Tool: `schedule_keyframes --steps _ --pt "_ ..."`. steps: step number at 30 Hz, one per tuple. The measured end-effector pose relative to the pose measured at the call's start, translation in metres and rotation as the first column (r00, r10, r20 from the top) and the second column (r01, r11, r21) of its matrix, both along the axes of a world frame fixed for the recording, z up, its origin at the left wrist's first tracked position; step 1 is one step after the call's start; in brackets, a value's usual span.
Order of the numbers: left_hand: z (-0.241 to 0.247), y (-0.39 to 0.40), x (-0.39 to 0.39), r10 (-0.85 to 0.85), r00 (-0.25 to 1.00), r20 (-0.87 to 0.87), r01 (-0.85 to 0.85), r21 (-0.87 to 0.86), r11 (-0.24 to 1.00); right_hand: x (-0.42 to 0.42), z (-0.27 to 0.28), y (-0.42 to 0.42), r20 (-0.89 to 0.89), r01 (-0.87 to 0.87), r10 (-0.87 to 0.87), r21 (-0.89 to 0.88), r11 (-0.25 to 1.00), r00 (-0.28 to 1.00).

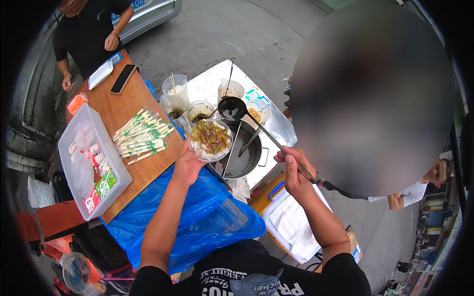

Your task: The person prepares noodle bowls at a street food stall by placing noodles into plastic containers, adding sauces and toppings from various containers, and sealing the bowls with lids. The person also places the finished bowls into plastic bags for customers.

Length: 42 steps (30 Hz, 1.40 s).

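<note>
My left hand [188, 165] holds a clear round bowl of white food topped with chopped greens and brown bits [210, 140]. My right hand [298, 171] grips the long handle of a black ladle [232, 108], whose bowl is tilted above the back edge of a divided metal pot [246, 151]. Dark liquid and a second utensil's handle show in the pot. Behind the held bowl stand plastic tubs: one with dark green relish [200, 111], one with chopped yellowish bits [258, 111], another with brown sauce [231, 88], and a jug with chopsticks in it [175, 88].
Wrapped chopsticks [142, 134], a phone [123, 78] and a translucent bin of packets [122, 181] lie on the wooden board [107, 107]. A blue plastic sheet [207, 222] hangs in front. At right stands a white-lined box [292, 225]. One person stands beyond the board, others at right.
</note>
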<state>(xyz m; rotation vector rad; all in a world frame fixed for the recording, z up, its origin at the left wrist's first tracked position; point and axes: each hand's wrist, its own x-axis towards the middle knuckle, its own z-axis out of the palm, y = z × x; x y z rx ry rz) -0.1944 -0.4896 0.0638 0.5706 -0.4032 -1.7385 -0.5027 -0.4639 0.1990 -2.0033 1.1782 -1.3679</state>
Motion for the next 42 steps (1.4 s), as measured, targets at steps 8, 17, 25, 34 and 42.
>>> schedule_keyframes --steps 8,17,25,34,42 --pt "0.012 0.018 0.008 0.029 0.999 0.039 -0.029 -0.011 1.000 0.001 -0.213 -0.085 0.345 -0.052 -0.313 0.742 0.669 0.885" --pt "0.010 0.038 0.016 0.011 0.994 0.109 -0.014 0.032 0.999 -0.018 -0.299 -0.132 -0.130 0.161 -0.096 0.719 0.676 0.987" --pt "0.021 0.059 0.033 0.082 0.986 0.143 -0.091 0.057 0.994 -0.025 -0.266 -0.164 -0.589 0.548 -0.349 0.196 0.813 0.729" --pt "0.026 0.055 0.023 0.066 0.983 0.172 -0.075 0.049 0.996 -0.035 -0.253 -0.122 -0.302 0.499 -0.401 0.428 0.754 0.865" --pt "0.022 0.048 0.003 0.020 0.988 0.152 -0.026 0.041 0.999 -0.033 -0.239 0.007 -0.093 0.100 -0.048 0.713 0.693 0.995"
